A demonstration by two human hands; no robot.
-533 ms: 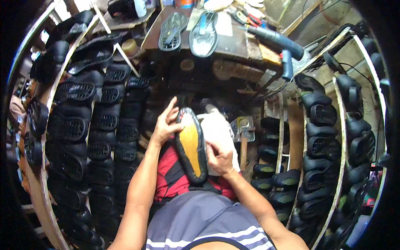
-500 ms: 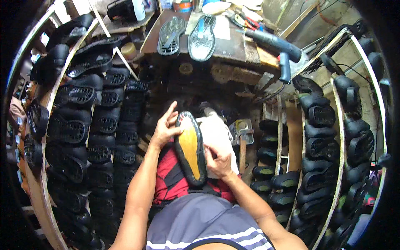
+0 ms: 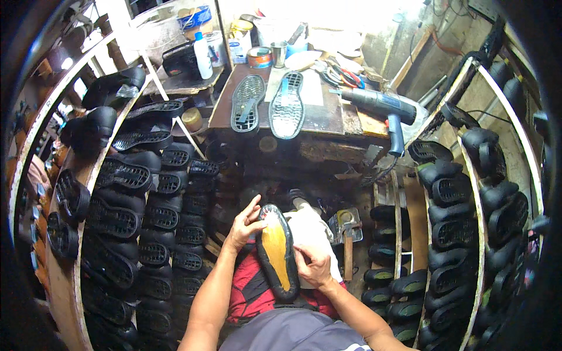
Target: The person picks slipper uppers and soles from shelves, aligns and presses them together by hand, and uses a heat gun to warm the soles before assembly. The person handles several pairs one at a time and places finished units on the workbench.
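Shoe (image 3: 276,253), sole-up with a yellow-glued bottom inside a black rim, lay on the person's lap. Left hand (image 3: 244,225) pinched its toe; right hand (image 3: 314,267) pressed its edge. Curved racks (image 3: 82,245) held black soled shoes (image 3: 149,210).

We see a dim, crowded workshop. A dark wooden workbench (image 3: 328,114) stands ahead under bright light from above, with two loose soles (image 3: 266,105), a heat gun (image 3: 380,108), bottles and tins on it. Curved wooden racks (image 3: 64,257) at left and right (image 3: 483,234) hold rows of black shoes.
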